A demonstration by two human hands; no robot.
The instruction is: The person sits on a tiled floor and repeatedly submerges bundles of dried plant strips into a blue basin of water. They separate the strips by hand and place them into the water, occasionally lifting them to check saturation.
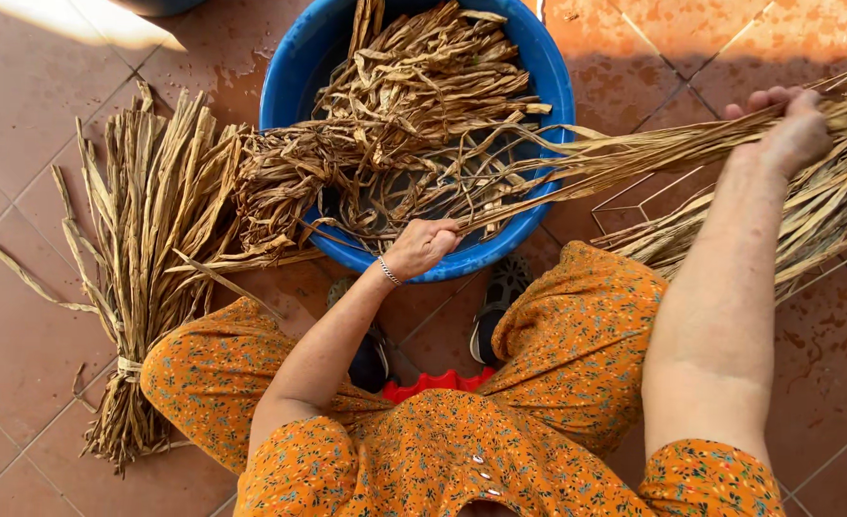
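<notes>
A blue plastic basin (289, 77) stands on the tiled floor in front of me, holding a tangle of wet dried plant strips (414, 86). My left hand (421, 246) is closed on one end of a long bunch of strips (624, 158) at the basin's near rim. My right hand (789, 129) grips the same bunch far to the right, stretching it across the basin's right edge. I sit low, knees apart in orange flowered cloth.
A tied bundle of dried strips (150, 249) lies on the floor left of the basin. Another loose pile of strips (825, 211) lies at the right, over a thin wire frame (639, 206). Dark shoes (500, 306) rest below the basin.
</notes>
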